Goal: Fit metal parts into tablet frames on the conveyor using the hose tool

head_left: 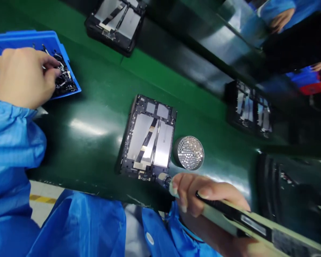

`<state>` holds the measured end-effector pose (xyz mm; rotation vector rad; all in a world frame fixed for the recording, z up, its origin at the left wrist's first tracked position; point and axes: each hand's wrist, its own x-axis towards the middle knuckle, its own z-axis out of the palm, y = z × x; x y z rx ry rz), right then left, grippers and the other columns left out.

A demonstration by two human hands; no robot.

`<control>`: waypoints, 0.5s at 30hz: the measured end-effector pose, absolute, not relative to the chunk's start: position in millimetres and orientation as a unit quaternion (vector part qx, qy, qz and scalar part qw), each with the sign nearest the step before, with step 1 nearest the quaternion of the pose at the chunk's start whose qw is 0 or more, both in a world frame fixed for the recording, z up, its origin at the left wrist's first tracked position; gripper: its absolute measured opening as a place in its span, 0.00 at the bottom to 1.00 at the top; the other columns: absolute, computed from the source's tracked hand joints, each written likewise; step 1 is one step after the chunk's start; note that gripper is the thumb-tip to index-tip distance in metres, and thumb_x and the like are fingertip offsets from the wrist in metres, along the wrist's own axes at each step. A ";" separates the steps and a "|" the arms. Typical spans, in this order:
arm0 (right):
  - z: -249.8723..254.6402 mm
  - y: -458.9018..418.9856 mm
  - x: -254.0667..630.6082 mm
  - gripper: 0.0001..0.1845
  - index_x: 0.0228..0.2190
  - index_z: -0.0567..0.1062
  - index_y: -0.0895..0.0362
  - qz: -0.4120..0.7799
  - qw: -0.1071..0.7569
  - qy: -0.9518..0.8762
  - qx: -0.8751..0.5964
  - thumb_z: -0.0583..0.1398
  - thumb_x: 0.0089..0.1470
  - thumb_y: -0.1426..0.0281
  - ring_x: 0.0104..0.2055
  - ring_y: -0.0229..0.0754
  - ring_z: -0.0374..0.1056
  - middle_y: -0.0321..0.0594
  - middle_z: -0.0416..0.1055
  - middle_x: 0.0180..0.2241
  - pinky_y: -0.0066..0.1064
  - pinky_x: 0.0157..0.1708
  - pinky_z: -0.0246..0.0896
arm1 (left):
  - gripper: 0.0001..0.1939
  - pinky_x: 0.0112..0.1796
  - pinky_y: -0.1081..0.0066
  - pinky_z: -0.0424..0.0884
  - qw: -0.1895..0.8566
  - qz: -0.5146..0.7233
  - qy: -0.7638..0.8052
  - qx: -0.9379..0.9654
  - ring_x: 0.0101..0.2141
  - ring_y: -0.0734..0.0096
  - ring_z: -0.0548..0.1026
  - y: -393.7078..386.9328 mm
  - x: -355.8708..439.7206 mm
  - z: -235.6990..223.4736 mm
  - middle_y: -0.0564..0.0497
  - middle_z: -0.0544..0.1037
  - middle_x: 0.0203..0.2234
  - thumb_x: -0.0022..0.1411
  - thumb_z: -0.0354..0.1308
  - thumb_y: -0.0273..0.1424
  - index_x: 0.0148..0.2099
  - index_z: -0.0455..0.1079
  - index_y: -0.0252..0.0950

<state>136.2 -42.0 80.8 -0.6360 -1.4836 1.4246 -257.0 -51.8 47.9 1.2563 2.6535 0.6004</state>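
My left hand [26, 75] reaches over the blue bin [74, 82], thumb and forefinger pinched together among small dark parts [65, 85]. What sits between those fingertips is too small to make out. In my right hand [203, 191] is an electric screwdriver [230, 210], its tip at the lower right corner of an opened tablet [163, 141]. That tablet lies on the green table with its inside facing up, showing silver battery faces and dark ribbon cables. Just right of it stands a round screw holder [190, 152], its perforated top partly filled with small screws.
Another opened tablet [116, 23] lies at the back, on top of a dark stack. More opened devices [253, 107] are to the right on a dark conveyor-like strip. At lower right is a dark round tray [286, 185]. A co-worker's hand [283, 19] shows at top right.
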 end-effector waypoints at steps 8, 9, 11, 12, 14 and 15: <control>75.3 -52.9 130.3 0.20 0.41 0.82 0.53 0.598 0.461 -0.583 -0.301 0.63 0.59 0.51 0.19 0.37 0.59 0.28 0.60 0.17 0.38 0.27 0.62 | 0.25 0.66 0.47 0.62 0.048 0.152 0.896 0.414 0.62 0.46 0.70 -50.9 -239.4 60.1 0.50 0.80 0.52 0.73 0.49 0.44 0.59 0.75 0.32; 76.1 -53.5 129.7 0.20 0.40 0.82 0.53 0.599 0.457 -0.582 -0.307 0.63 0.59 0.51 0.19 0.38 0.58 0.29 0.60 0.17 0.38 0.27 0.62 | 0.27 0.65 0.48 0.63 0.044 0.150 0.892 0.423 0.63 0.47 0.71 -51.6 -237.5 61.3 0.51 0.79 0.53 0.75 0.47 0.45 0.60 0.73 0.30; 77.8 -53.8 128.7 0.19 0.40 0.82 0.52 0.594 0.450 -0.585 -0.319 0.63 0.58 0.51 0.19 0.39 0.58 0.29 0.60 0.16 0.39 0.27 0.62 | 0.30 0.64 0.52 0.64 0.033 0.160 0.882 0.442 0.64 0.48 0.70 -53.2 -235.7 62.5 0.53 0.77 0.56 0.78 0.41 0.47 0.63 0.71 0.30; 78.5 -53.8 128.3 0.19 0.40 0.82 0.52 0.590 0.446 -0.589 -0.326 0.64 0.58 0.50 0.19 0.39 0.58 0.29 0.60 0.16 0.39 0.27 0.62 | 0.30 0.62 0.54 0.65 0.024 0.173 0.878 0.447 0.64 0.49 0.69 -53.8 -235.7 62.6 0.55 0.76 0.57 0.78 0.41 0.47 0.64 0.70 0.31; 79.1 -53.6 127.2 0.19 0.39 0.82 0.50 0.582 0.440 -0.594 -0.339 0.64 0.57 0.50 0.18 0.40 0.58 0.29 0.60 0.16 0.40 0.27 0.62 | 0.29 0.60 0.58 0.66 0.022 0.205 0.868 0.451 0.65 0.50 0.68 -53.7 -237.0 62.8 0.59 0.75 0.57 0.76 0.46 0.47 0.67 0.68 0.33; 79.1 -53.5 126.5 0.19 0.38 0.82 0.50 0.580 0.441 -0.594 -0.341 0.63 0.58 0.49 0.18 0.40 0.57 0.29 0.60 0.16 0.40 0.26 0.62 | 0.30 0.60 0.58 0.65 0.031 0.221 0.871 0.438 0.66 0.51 0.68 -53.1 -238.0 63.3 0.61 0.75 0.57 0.75 0.49 0.48 0.68 0.66 0.34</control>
